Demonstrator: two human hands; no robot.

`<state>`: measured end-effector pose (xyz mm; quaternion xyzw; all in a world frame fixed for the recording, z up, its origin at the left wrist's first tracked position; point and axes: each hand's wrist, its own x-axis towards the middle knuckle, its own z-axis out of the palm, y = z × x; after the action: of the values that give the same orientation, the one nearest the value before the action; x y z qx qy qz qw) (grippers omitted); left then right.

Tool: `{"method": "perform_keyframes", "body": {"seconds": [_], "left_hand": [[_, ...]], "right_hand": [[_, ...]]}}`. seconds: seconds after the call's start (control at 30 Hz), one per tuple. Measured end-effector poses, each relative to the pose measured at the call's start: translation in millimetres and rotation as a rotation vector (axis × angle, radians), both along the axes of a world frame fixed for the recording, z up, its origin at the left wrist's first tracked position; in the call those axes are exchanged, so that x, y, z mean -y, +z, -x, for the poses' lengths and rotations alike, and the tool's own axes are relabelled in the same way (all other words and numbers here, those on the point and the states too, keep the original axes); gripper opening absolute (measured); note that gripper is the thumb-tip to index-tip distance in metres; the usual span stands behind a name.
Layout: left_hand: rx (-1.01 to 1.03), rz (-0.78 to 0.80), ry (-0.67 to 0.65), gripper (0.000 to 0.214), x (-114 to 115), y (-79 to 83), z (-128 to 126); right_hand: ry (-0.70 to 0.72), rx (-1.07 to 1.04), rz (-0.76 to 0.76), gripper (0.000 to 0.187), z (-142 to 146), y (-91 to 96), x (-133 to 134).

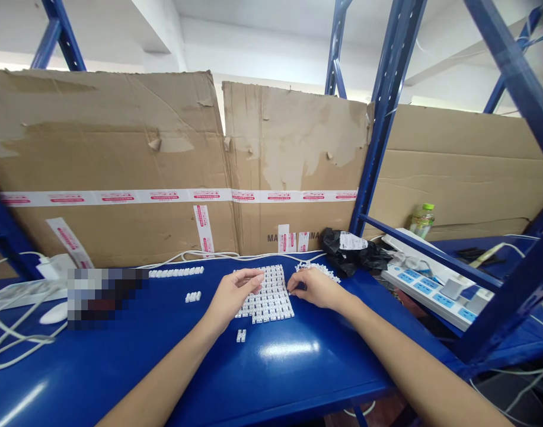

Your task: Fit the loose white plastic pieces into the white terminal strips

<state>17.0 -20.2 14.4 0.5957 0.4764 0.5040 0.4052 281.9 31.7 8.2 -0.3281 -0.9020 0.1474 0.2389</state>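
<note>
Head view shows the left hand [231, 296] and right hand [311, 289] half-curled at either side of white plastic connector strips [269, 302], apparently steadying them, though any actual pinch cannot be told.

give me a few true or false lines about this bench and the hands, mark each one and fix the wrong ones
The left hand is at the left side of the white plastic block. True.

The right hand is holding a screwdriver. False: no tool shows in it; its fingertips are by the right side of the white plastic block.

A small white piece lies on the blue bench in front of the white plastic block. True.

The power strip is left of the hands. False: it is to their right.

A bottle with a green cap stands upright behind the power strip. True.
</note>
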Motion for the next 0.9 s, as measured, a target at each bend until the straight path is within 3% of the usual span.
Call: {"method": "perform_keyframes", "body": {"seconds": [0.13, 0.27, 0.33, 0.53, 0.7, 0.9], "left_hand": [[0.106, 0.086, -0.048, 0.047, 3.6, 3.3, -1.8], [0.057, 0.157, -0.108, 0.058, 5.9, 4.7, -2.0], [0.035, 0.150, -0.143, 0.056, 6.2, 4.2, -2.7], [0.127, 0.041, -0.291, 0.050, 5.1, 0.6, -8.1], [0.094, 0.051, -0.305, 0.045, 8.3, 0.9, -11.4], [0.100, 0.051, -0.334, 0.046, 8.0, -1.9, -10.4]], "right_hand": [[-0.072, -0.156, 0.078, 0.016, -2.8, -0.2, -2.0], [-0.054, -0.463, 0.313, 0.006, 3.2, -1.1, -1.6], [-0.042, -0.574, 0.352, 0.007, 9.4, -1.0, 1.0], [0.074, -0.680, 0.195, 0.008, 23.9, 6.3, 18.3], [0.134, -0.596, -0.007, 0.008, 28.0, 12.9, 29.7], [0.173, -0.520, -0.118, 0.003, 27.6, 14.7, 32.3]]}}
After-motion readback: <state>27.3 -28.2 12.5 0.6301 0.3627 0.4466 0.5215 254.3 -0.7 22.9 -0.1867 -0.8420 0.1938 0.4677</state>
